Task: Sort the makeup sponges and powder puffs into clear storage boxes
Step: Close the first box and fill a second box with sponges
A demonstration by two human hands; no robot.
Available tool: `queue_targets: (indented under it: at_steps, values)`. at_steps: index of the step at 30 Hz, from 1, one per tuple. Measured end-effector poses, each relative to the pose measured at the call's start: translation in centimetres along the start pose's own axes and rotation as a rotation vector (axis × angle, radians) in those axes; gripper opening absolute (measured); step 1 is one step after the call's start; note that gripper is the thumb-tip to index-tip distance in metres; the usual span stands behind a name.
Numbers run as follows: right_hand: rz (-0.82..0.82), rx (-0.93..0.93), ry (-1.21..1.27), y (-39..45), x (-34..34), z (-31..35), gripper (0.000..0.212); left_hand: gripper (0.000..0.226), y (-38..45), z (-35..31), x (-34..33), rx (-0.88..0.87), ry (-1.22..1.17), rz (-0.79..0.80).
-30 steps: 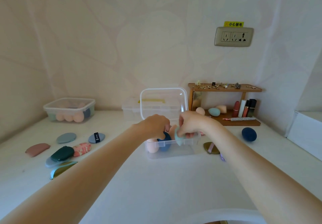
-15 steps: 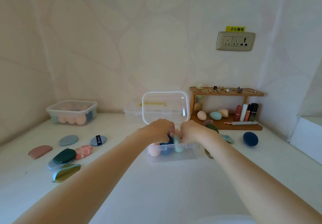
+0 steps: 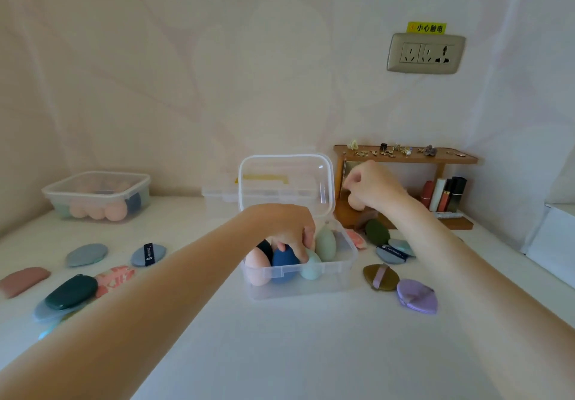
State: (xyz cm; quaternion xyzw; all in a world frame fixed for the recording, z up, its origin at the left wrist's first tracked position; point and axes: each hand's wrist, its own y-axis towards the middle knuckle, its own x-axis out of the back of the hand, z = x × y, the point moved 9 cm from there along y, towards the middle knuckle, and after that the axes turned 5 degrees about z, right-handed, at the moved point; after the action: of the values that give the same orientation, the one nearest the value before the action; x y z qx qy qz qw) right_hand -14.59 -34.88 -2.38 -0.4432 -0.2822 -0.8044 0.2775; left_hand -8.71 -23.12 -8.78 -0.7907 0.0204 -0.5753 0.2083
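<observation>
Fig.: head view, sorting in progress. Centre: clear storage box [image 3: 298, 278], hinged lid [image 3: 286, 182] standing open at the back. Inside, L to R: pink sponge [image 3: 258, 270], dark blue sponge [image 3: 284, 264], pale mint sponge [image 3: 311, 267], and behind it a taller sage-green sponge [image 3: 325, 244], upright.

Left hand [image 3: 284, 228] reaches down into the box; fingers curled, tips lying on top of the blue and mint sponges, thumb tip against the blue one. Whether they pinch a sponge or only touch cannot be told.

Right hand [image 3: 371, 186] is raised over the wooden shelf [image 3: 404, 157], well apart from the box; fingers curled inward, a peach sponge [image 3: 354, 202] showing just below the palm. Grip vs. mere overlap: cannot tell.

R of box, on the table [image 3: 295, 337]: olive puff w/ strap [image 3: 381, 276], lilac puff [image 3: 417, 295], grey-blue puff [image 3: 392, 253], dark green puff [image 3: 376, 231]. L side: dark teal puff [image 3: 71, 292], floral pink puff [image 3: 113, 278], two grey-blue puffs [image 3: 87, 255], dusty-rose puff [image 3: 23, 281]. Far L: second clear box [image 3: 96, 196] holding peach sponges.
</observation>
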Motion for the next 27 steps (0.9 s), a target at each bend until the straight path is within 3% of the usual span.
queue_targets:
  at_steps: [1, 6, 11, 13, 16, 18, 20, 21, 23, 25, 27]
  values:
    - [-0.016, -0.064, -0.055, 0.7, -0.4, -1.7, 0.024, 0.015, 0.2, 0.0, -0.1, 0.000, 0.002, 0.024]
    - [0.264, -0.224, -0.234, 4.1, -6.6, -6.6, 0.045, 0.011, 1.8, 0.6, -0.4, -0.001, -0.001, 0.101]
    - [0.337, -0.311, -0.322, 5.5, -8.3, -7.7, 0.049, 0.013, 2.9, 0.7, -0.6, -0.010, 0.006, 0.102]
    - [0.301, -0.274, -0.369, 5.8, -7.8, -7.4, 0.036, 0.013, 3.0, 0.8, -0.7, -0.009, -0.004, 0.099]
    - [0.109, -0.195, -0.340, 5.3, -5.2, -5.9, 0.025, 0.016, 2.9, 0.9, -0.8, -0.006, -0.011, 0.092]
    - [-0.052, -0.132, -0.201, 4.2, -2.6, -4.9, 0.026, 0.014, 2.7, 0.7, -0.8, -0.001, -0.002, 0.077]
    - [-0.112, -0.063, -0.030, 2.6, -0.3, -3.7, 0.022, 0.014, 2.4, 0.6, -0.8, 0.011, 0.010, 0.053]
    - [-0.067, -0.020, 0.066, 1.8, 0.4, -2.8, 0.021, 0.014, 2.3, 0.5, -0.8, 0.015, 0.012, 0.041]
    - [0.188, 0.060, 0.251, -0.3, 0.3, -0.2, 0.021, 0.014, 2.0, 0.6, -1.0, 0.028, 0.012, 0.031]
    - [0.504, 0.119, 0.181, -2.9, -1.4, 2.4, 0.025, 0.013, 1.6, 0.6, -1.0, 0.043, 0.023, 0.023]
    - [0.694, 0.174, -0.021, -4.7, -3.5, 4.0, 0.029, 0.013, 1.1, 0.5, -0.9, 0.049, 0.033, 0.009]
